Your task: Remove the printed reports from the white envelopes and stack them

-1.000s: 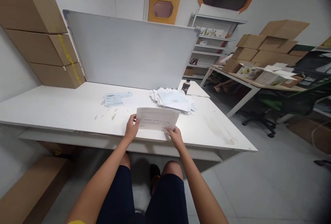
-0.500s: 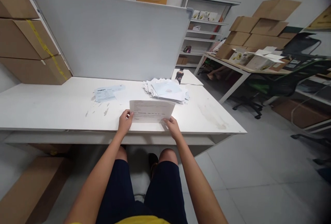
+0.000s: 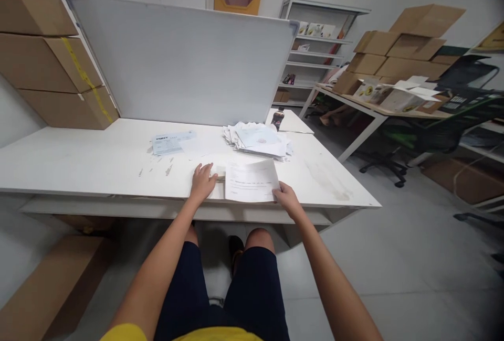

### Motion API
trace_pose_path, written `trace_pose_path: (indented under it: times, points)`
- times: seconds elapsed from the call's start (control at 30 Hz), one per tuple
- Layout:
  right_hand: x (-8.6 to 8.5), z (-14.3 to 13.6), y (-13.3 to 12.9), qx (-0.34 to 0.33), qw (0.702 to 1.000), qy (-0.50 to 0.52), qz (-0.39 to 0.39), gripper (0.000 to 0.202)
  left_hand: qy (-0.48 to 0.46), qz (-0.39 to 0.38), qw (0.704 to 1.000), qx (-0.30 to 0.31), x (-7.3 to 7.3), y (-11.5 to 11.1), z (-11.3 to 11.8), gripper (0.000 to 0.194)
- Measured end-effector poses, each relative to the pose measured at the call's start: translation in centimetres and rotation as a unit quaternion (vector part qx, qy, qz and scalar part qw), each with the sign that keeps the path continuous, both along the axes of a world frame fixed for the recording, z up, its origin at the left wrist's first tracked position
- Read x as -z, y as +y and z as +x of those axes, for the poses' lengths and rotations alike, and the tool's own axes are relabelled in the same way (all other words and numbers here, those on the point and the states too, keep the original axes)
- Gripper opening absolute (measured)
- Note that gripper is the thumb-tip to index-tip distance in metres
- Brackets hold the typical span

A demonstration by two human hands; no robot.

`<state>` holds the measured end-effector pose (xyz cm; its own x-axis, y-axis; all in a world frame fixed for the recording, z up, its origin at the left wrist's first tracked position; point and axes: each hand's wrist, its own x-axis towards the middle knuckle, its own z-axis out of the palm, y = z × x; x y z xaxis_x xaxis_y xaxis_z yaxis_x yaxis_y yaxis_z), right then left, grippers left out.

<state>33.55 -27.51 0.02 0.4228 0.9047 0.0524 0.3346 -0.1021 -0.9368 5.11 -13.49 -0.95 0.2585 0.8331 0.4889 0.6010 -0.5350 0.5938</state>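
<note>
Holding the paper [image 3: 252,181] by its edge, the right hand [image 3: 289,198] likely keeps it steady; the left hand [image 3: 202,182] is open on the table [image 3: 118,165].

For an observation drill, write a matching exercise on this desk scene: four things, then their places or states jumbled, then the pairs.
1. Printed sheet
2. Bottle
3. Whiteboard
4. Carton stack

A. Brown, yellow-taped
B. Standing along the far edge of the table
C. Gripped by the right hand
D. Dark, just beyond the paper heap

Pairs: 1-C, 2-D, 3-B, 4-A
</note>
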Motion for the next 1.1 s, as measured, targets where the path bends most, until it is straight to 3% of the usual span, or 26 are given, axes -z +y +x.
trace_pose_path:
  times: [0.23, 0.67, 0.8, 0.97, 1.1]
  points:
    - [0.8, 0.2, -1.5, 0.020, 0.999, -0.026, -0.025, 0.016, 0.055, 0.038, 0.997, 0.033, 0.7, 0.0, -0.3, 0.037]
    - [-0.3, 0.6, -3.0, -0.032, 0.996, 0.039, -0.068, 0.012, 0.127, 0.027, 0.991, 0.010, 0.1, -0.5, -0.2, 0.042]
    - [-0.6, 0.1, -2.9, -0.039, 0.996, 0.017, -0.080, 0.009, 0.128, 0.087, 0.988, 0.024, -0.8, -1.5, -0.3, 0.048]
    - [-0.3, 0.5, -2.2, -0.004, 0.991, -0.107, -0.081, 0.020, 0.239, 0.161, 0.944, 0.161, -1.9, -3.9, 0.0, 0.050]
    - [0.1, 0.6, -1.8, 0.043, 0.959, -0.281, -0.002, 0.037, 0.272, 0.155, 0.933, 0.176, -2.0, -4.4, 0.3, 0.047]
